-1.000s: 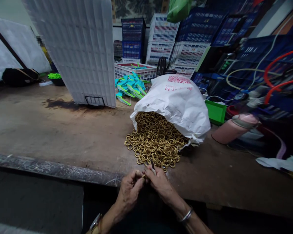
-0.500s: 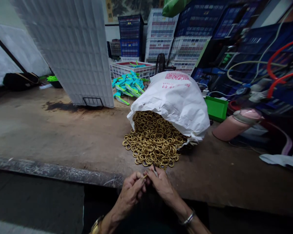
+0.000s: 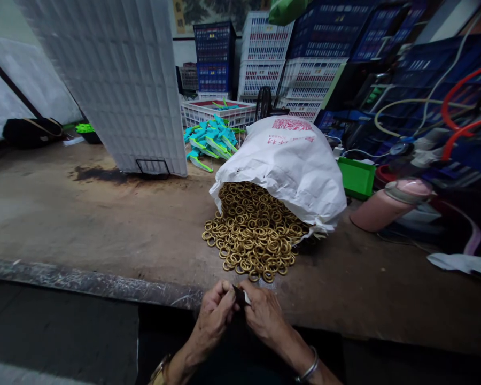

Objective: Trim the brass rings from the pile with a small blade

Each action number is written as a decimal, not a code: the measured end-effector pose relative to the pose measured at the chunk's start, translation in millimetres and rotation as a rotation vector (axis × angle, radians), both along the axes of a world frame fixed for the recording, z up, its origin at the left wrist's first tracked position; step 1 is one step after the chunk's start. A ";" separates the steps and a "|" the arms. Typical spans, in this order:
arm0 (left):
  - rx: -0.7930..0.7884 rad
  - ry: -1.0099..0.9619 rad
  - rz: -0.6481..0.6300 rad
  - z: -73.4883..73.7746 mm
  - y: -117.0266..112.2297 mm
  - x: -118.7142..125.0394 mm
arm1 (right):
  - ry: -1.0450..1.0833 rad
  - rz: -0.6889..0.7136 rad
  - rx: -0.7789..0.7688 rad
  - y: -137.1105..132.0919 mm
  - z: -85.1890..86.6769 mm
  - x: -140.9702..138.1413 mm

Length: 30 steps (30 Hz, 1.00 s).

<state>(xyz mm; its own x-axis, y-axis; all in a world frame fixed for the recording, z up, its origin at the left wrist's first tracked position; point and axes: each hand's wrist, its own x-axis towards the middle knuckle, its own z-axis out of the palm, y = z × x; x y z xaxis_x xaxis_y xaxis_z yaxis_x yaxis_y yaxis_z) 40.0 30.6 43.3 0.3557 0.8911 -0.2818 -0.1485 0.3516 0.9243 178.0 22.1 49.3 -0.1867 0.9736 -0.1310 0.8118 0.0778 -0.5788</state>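
Observation:
My left hand (image 3: pixel 215 314) and my right hand (image 3: pixel 264 315) meet at the near edge of the worktable (image 3: pixel 104 224), fingers pinched together. Between them is a small dark blade-like tool (image 3: pixel 239 294); my right hand seems to hold it. What my left fingers pinch is too small to make out. Just beyond the hands lies a heap of gold-coloured metal rings (image 3: pixel 253 230), spilling from a white sack (image 3: pixel 288 166) lying on its side.
A tall white quilted panel (image 3: pixel 116 80) stands at the back left. Turquoise and green plastic pieces (image 3: pixel 210 141) lie behind the sack. Stacked blue and white crates (image 3: pixel 264 53) fill the back. A green box (image 3: pixel 356 179), a pink flask (image 3: pixel 388 206) and hoses sit right.
The hands have drawn slightly toward me and lower. The tool that stood upright above the fingers now lies tilted between the two hands. The gold bit seen earlier is hidden.

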 end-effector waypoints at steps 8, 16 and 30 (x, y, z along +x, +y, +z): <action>-0.029 -0.041 -0.083 8.3 -14.9 -8.7 | -0.247 -0.029 -0.002 3.6 -7.7 0.4; -0.244 -0.272 -0.041 13.8 -7.1 -15.2 | -0.282 -0.177 0.212 23.0 5.0 -10.3; -0.423 -0.562 0.146 3.7 4.0 -22.2 | -0.402 -0.141 0.201 44.9 2.1 -16.7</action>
